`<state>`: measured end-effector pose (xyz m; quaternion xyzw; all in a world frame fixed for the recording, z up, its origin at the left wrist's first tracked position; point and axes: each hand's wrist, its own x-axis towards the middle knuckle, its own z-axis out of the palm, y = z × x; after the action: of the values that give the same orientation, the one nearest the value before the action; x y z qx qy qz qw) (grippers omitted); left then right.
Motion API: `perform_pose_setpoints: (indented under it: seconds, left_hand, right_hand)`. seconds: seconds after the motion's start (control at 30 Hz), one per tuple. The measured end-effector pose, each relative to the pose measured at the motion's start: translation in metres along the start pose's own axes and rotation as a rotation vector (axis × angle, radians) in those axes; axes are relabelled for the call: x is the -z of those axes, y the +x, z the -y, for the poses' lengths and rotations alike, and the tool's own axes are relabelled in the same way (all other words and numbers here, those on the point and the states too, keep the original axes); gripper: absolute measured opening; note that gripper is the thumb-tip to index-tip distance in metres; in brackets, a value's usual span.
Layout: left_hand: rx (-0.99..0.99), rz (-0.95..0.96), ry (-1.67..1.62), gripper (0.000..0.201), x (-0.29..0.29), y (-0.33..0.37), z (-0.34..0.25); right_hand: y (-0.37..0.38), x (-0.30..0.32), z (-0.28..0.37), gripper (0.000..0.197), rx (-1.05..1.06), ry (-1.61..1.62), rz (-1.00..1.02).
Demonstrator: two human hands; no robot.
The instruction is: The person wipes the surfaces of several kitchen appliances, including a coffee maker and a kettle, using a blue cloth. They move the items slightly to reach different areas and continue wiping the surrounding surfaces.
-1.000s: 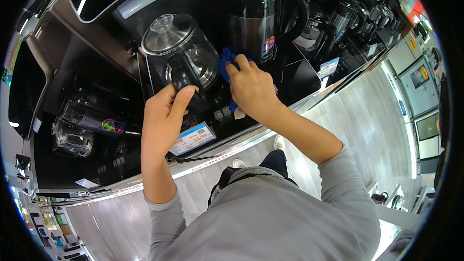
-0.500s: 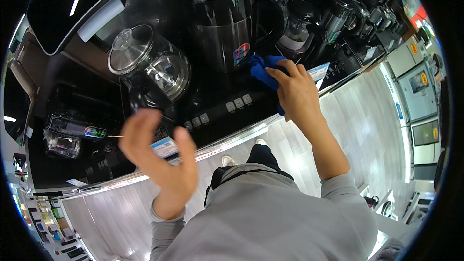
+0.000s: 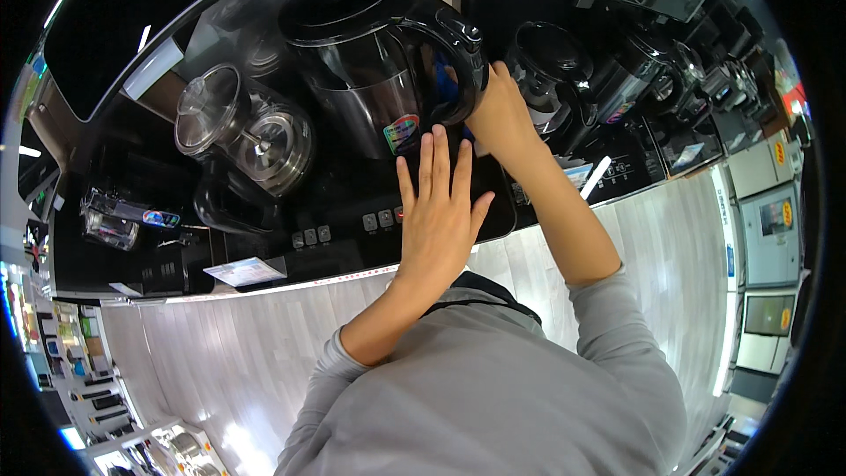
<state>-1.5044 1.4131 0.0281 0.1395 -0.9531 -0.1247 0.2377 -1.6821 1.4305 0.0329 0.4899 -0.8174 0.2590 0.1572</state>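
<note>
A large dark see-through kettle (image 3: 357, 92) with a black lid and handle stands on a glossy black base with buttons (image 3: 379, 219). My left hand (image 3: 436, 216) is open, fingers spread, its tips at the kettle's lower front beside a coloured sticker. My right hand (image 3: 502, 119) is closed at the kettle's handle, its fingers partly hidden behind it. A blue cloth (image 3: 446, 79) shows between handle and kettle wall, bunched in that hand. Left of the kettle is a glass teapot (image 3: 273, 150) with a steel infuser, a clear lid and a black handle.
More dark kettles (image 3: 551, 66) line the counter to the right. A price card (image 3: 245, 271) stands by the front edge, and a small black appliance with a glass cup (image 3: 113, 229) sits at far left. Shelves with appliances (image 3: 767, 211) lie beyond the pale floor.
My left hand has moved right, from in front of the teapot to the large kettle's front. My right hand has moved up and left with the cloth, to the kettle's handle.
</note>
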Motion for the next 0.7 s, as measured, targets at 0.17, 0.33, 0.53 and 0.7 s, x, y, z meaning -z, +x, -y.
perform_pose_setpoints:
  seconds: [0.17, 0.33, 0.53, 0.7]
  left_hand:
    - [0.071, 0.043, 0.021, 0.064, 0.001, 0.0, -0.002]
    - [0.116, -0.027, 0.013, 0.063, -0.001, -0.003, -0.002]
    - [0.137, -0.307, -0.293, 0.049, 0.008, -0.006, -0.002]
    - [0.162, -0.422, -0.756, 0.046, 0.023, 0.028, -0.009]
  right_hand:
    - [0.035, -0.013, -0.024, 0.037, 0.128, 0.0, 0.072]
    - [0.033, 0.003, -0.011, 0.036, 0.123, -0.038, 0.137]
    - [-0.026, 0.028, 0.008, 0.037, 0.104, -0.106, 0.115]
    - [-0.067, 0.068, 0.018, 0.037, 0.047, 0.253, 0.199]
